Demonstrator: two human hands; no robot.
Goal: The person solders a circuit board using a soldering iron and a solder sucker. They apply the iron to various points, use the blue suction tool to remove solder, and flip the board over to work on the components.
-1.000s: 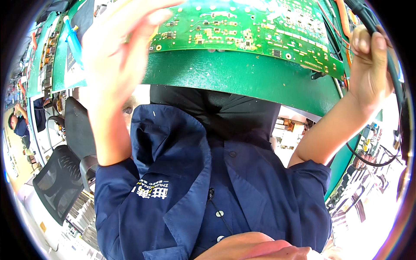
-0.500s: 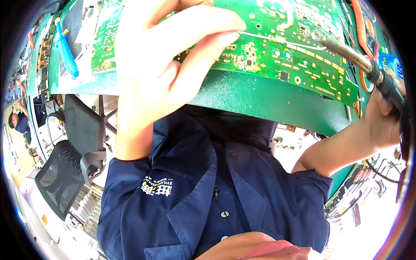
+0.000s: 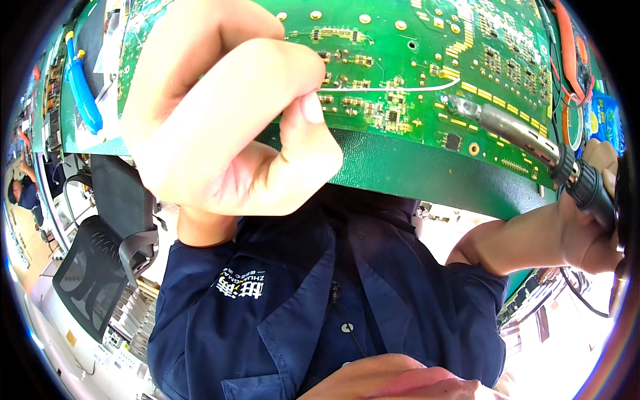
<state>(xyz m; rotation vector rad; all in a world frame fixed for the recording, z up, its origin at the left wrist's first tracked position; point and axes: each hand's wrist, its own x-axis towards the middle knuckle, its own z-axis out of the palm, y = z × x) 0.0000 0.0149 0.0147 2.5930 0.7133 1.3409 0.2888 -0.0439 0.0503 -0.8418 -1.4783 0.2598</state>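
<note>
My left hand [image 3: 233, 113] is closed, with thumb and forefinger pinching a thin silvery solder wire [image 3: 393, 89]. The wire runs out to the right over a green circuit board [image 3: 347, 47], its free end curving slightly away from me. In my right hand [image 3: 587, 230], partly cut off at the right rim, is a soldering iron [image 3: 527, 139] with a black grip and a metal barrel. Its tip points left over the board's near right part, close below the wire's end and apart from it. Whether the tip touches the board I cannot tell. My left hand hides the board's left middle.
The board lies on a green-topped table [image 3: 387, 167]. A blue pump-like tool [image 3: 83, 93] lies at the left; an orange-handled tool [image 3: 568, 47] and a blue packet [image 3: 605, 120] sit at the right. A black mesh chair [image 3: 87, 273] stands left, with another person [image 3: 27, 190] beyond.
My left hand has moved left across the board, drawing the wire along with it. The iron's tip has come left and nearer to me. The whole view has shifted a little.
</note>
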